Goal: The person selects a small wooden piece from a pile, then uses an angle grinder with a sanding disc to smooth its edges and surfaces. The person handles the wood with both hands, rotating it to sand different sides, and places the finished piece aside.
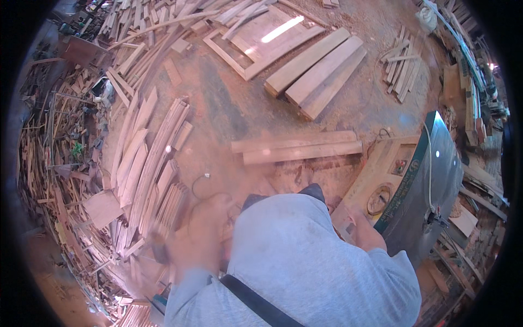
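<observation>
My left hand [199, 234] is smeared by motion beside my left thigh, close to the stacked boards. Whether it holds anything cannot be made out. A dark rounded thing [158, 248], also blurred, shows just left of it. Near that hand a thin dark cable [195, 191] curves up to a pale end. My right hand [366, 233] is low at my right side, next to the wooden side panel [376, 169] of a machine table with a grey metal top [436, 180]. Its fingers are mostly hidden, so their grip does not show.
Two long planks [299, 147] lie across the dusty floor before me. Farther off are several thick boards [318, 68] and a wooden frame [245, 68]. Curved stacks of boards [155, 158] line the left; a small pile of strips [403, 65] lies far right.
</observation>
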`<action>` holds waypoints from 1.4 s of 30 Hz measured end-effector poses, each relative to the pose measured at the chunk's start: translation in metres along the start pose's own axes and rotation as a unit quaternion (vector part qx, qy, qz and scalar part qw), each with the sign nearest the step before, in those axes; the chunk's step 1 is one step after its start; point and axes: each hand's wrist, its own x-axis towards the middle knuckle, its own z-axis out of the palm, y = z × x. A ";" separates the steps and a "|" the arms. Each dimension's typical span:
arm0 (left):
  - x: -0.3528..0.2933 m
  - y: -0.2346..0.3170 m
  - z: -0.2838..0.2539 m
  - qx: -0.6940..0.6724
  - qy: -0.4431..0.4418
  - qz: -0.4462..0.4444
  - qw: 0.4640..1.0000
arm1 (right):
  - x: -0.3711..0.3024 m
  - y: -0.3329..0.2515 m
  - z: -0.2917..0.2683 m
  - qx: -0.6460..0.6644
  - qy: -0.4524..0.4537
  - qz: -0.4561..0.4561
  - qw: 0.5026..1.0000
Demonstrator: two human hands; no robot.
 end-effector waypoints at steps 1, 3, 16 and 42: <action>-0.009 0.007 0.014 0.027 0.060 0.011 0.998 | 0.007 -0.010 -0.001 -0.038 0.017 -0.033 0.999; -0.043 0.017 0.025 -0.046 0.108 -0.010 0.993 | 0.014 -0.035 0.004 -0.128 0.035 -0.098 0.986; -0.055 -0.104 -0.017 -0.212 0.105 -0.176 0.956 | -0.054 -0.182 0.133 -0.193 -0.038 -0.405 0.893; -0.072 -0.022 0.017 -0.299 0.083 -0.139 0.941 | 0.000 -0.095 0.118 -0.221 0.011 -0.289 0.931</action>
